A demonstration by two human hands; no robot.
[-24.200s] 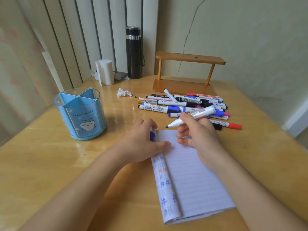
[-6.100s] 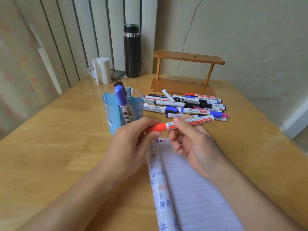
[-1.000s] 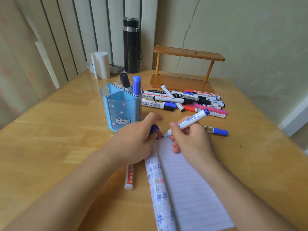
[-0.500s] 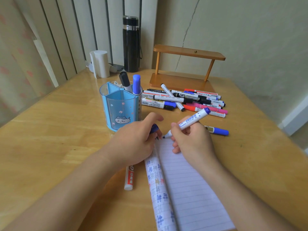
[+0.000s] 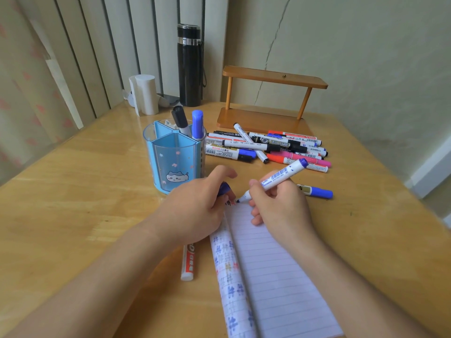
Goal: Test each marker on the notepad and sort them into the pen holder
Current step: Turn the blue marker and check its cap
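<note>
Notepad [image 5: 280,276]: lined, flat, test marks down its left page. Blue marker [image 5: 280,174]: uncapped, tilted, tip on pad's top edge, gripped by right hand [image 5: 280,208]; cap [image 5: 223,189] in left hand [image 5: 192,213]. Pen holder [image 5: 170,162]: upright at 11 o'clock of pad, two markers [image 5: 197,123] inside. Marker pile [image 5: 268,145] at 1 o'clock; red marker [image 5: 188,262] at 9.

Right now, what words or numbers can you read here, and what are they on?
Nothing reads as a word.
Notepad: "井"-like hash marks, blue and orange, on the folded page.
Marker in the right hand: barcode and print, too small.
Red-and-white marker by the left forearm: characters blurred, partly hidden.
Marker pile: labels too small.
Pen holder: cat picture, no words seen.
</note>
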